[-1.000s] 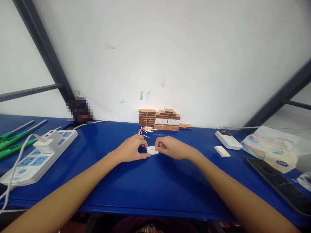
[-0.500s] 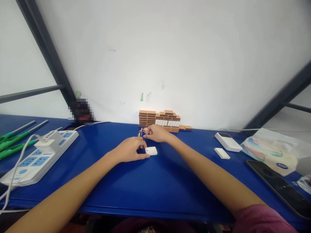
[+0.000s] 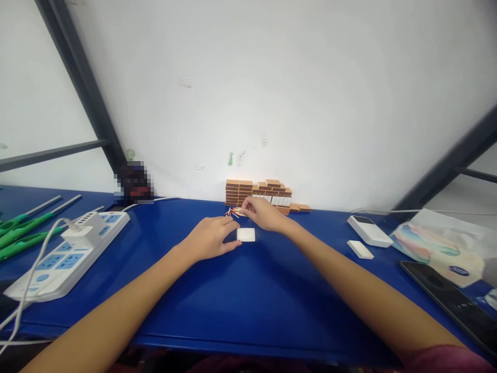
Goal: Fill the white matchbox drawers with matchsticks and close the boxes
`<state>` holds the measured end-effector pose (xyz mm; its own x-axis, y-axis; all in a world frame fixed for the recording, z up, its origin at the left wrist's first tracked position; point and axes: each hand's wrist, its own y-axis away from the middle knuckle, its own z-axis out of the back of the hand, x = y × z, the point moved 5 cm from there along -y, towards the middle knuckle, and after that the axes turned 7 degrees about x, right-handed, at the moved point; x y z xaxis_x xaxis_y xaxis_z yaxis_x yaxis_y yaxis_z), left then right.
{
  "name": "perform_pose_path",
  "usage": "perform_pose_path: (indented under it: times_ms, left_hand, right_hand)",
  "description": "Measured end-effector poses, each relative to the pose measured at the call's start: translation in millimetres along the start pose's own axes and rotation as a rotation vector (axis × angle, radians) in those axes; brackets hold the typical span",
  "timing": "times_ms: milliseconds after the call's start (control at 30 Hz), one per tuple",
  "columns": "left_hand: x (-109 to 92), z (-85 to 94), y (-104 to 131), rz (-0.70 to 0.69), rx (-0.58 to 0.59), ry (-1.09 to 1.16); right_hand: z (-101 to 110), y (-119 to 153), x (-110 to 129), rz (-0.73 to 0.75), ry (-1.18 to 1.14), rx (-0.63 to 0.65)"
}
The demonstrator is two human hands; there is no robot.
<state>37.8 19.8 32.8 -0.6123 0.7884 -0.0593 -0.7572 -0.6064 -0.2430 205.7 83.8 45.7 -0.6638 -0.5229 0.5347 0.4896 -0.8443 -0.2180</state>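
Note:
A small white matchbox tray (image 3: 246, 235) lies on the blue tabletop. Its left end is gripped between the thumb and forefinger of my left hand (image 3: 212, 238), whose other fingers are bent. Behind the tray, my right hand (image 3: 264, 213) has its fingertips pinched together at a loose pile of red-tipped matchsticks (image 3: 233, 211). Pale sticks show right at those fingertips; how many it holds is too small to tell. Brown matchboxes (image 3: 238, 191) are stacked against the wall behind, with white trays (image 3: 272, 198) standing among them, partly hidden by my right hand.
To the left lie a white power strip (image 3: 73, 259) with cables and green-handled tools (image 3: 31, 228). On the right are a white device with a dark screen (image 3: 368, 230), a white block (image 3: 360, 249), a tissue pack (image 3: 435, 246) and a black phone (image 3: 446, 295).
The view has shifted slightly. My right hand stays pinched at the matchsticks, its fingertips a little farther from my left hand. The tray has turned slightly, with my left fingers still at its end.

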Motion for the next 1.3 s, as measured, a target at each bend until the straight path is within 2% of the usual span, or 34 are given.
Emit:
perform_pose_path:
  times_ms: [133, 233, 367, 467, 600, 767, 933, 1100, 1167, 1300]
  left_hand:
    - [4, -0.9, 0, 0.045, 0.006, 0.059]
    - [5, -3.6, -1, 0.058, 0.000, 0.126]
    - [5, -7.8, -2, 0.066, 0.007, 0.174]
    - [6, -9.1, -3, 0.080, 0.017, 0.191]
    - [9, -7.1, -3, 0.101, 0.011, 0.181]
    - [11, -6.6, -3, 0.085, 0.022, 0.163]
    - [11, -8.7, -3, 0.089, 0.056, 0.155]
    - [12, -10.0, -2, 0.101, 0.092, 0.150]
    - [12, -9.0, -1, 0.113, 0.091, 0.143]
    - [12, -6.2, -1, 0.120, 0.094, 0.123]
  right_hand:
    - [12, 18, 1, 0.017, -0.088, -0.028]
    - [13, 35, 5, 0.061, -0.139, -0.071]
    - [4, 53, 2, 0.046, -0.346, -0.165]
    - [-9, 58, -4, -0.004, -0.487, -0.179]
    - [-22, 61, -3, 0.005, -0.377, -0.146]
    - [-22, 66, 0, 0.024, -0.189, -0.172]
    - [-16, 40, -12, -0.018, -0.136, -0.135]
    - [-17, -1, -32, -0.198, 0.095, -0.089]
    - [-20, -9, -37, -0.260, 0.161, -0.072]
    - [-28, -15, -36, -0.250, 0.308, 0.039]
